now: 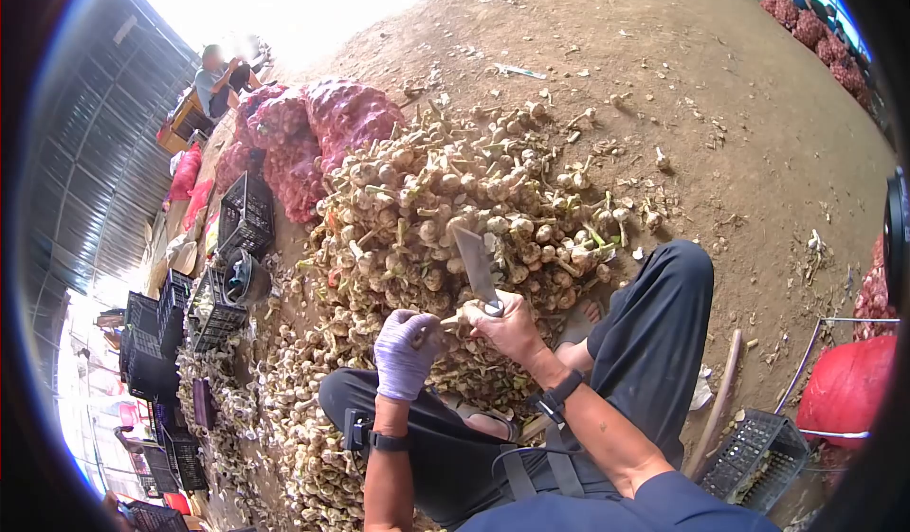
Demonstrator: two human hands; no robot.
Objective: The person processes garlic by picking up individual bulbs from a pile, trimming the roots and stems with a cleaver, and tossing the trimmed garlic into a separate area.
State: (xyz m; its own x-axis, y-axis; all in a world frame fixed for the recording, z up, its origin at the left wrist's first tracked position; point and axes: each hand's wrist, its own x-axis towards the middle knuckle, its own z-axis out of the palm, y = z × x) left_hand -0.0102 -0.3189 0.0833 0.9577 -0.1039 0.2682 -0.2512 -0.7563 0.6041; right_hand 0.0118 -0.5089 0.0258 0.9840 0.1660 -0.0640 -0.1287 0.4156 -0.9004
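Observation:
My right hand (515, 331) is closed around the handle of a knife (474, 262), whose broad flat blade points up and away from me. My left hand (403, 352), in a pale purple glove, is closed on a garlic bulb; the glove's fingers hide most of it. A pale garlic stem (449, 324) spans the gap between the two hands, close to my right thumb. Just beyond them rises a big heap of garlic (427, 191) with stems still on. More garlic bulbs (303, 418) lie to the left of my knees.
Filled pink net sacks (351, 120) stand behind the heap. Black plastic crates (246, 215) line the left side, and a grey crate (755, 461) sits at lower right near a red rounded object (848, 390). Another person (218, 82) sits far back at left.

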